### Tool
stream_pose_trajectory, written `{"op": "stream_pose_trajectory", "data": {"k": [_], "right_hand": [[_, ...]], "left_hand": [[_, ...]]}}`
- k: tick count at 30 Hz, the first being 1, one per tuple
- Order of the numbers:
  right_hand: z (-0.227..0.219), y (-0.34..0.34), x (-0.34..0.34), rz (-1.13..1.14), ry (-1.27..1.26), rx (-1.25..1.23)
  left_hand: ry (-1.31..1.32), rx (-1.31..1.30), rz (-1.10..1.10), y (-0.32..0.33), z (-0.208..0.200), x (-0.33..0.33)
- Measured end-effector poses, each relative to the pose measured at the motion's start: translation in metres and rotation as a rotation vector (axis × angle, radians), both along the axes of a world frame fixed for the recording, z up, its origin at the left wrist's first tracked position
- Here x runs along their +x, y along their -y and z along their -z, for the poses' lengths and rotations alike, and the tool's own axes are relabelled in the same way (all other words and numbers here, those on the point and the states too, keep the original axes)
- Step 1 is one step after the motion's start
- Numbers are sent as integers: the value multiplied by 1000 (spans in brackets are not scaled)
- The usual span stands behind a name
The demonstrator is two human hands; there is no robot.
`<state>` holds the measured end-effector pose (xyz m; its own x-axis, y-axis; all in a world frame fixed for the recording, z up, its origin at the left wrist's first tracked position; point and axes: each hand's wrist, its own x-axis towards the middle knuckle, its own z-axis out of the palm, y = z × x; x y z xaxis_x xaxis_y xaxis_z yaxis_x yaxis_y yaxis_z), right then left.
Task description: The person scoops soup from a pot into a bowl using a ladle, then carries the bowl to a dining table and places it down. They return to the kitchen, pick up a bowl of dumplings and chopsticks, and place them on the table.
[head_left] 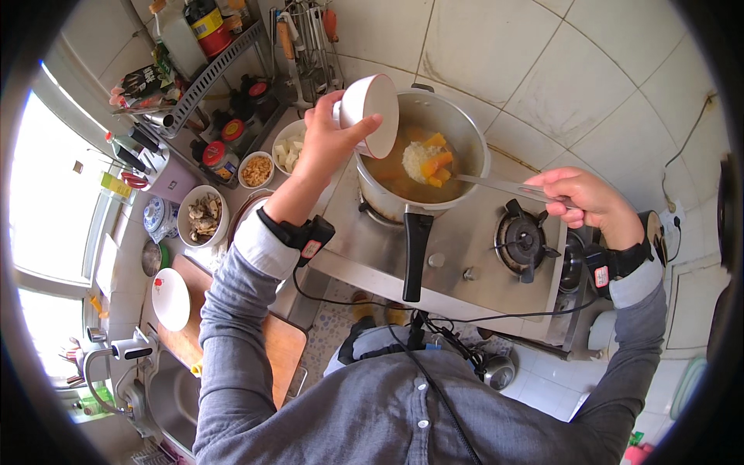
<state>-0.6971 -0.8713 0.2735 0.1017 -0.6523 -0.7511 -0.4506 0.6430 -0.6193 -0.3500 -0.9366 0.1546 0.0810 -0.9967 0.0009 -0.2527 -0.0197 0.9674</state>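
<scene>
Head view, directions taken from the pot: one deep metal pot, on the stove, black handle toward 6 o'clock, cloudy orange-brown broth inside. One white bowl, at 10 o'clock, tipped on its side, mouth toward the pot; whether it touches the rim cannot be told. One left hand, pinching that bowl between thumb and fingers. One metal spoon, handle running out toward 4 o'clock; white grains and orange chunks heaped at its head, within the pot's mouth. One right hand, at 4 o'clock, fingers closed around the spoon's handle. One bare burner, between 4 and 5 o'clock. One bowl of pale cubes, at 9 o'clock. One bowl of mushroom pieces, between 8 and 9 o'clock. One white plate, at 8 o'clock, on a wooden board.
</scene>
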Motion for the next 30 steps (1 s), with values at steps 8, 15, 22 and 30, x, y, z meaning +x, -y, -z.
{"op": "stream_pose_trajectory", "data": {"k": [8,15,22,30], "right_hand": [[-46,-14,-2,50,-34,-64],[-66,-22,-1,45,6,-118],[-60,-37,10,-81,-48,-180],[-31,-89,24,-410,-548,-753]], "left_hand": [[274,-116,6,13,23,-33],[-444,327,262,14,29,-51],[-986,519,378,-3,18,-60],[-1103,537,425,-13,16,-56]]}}
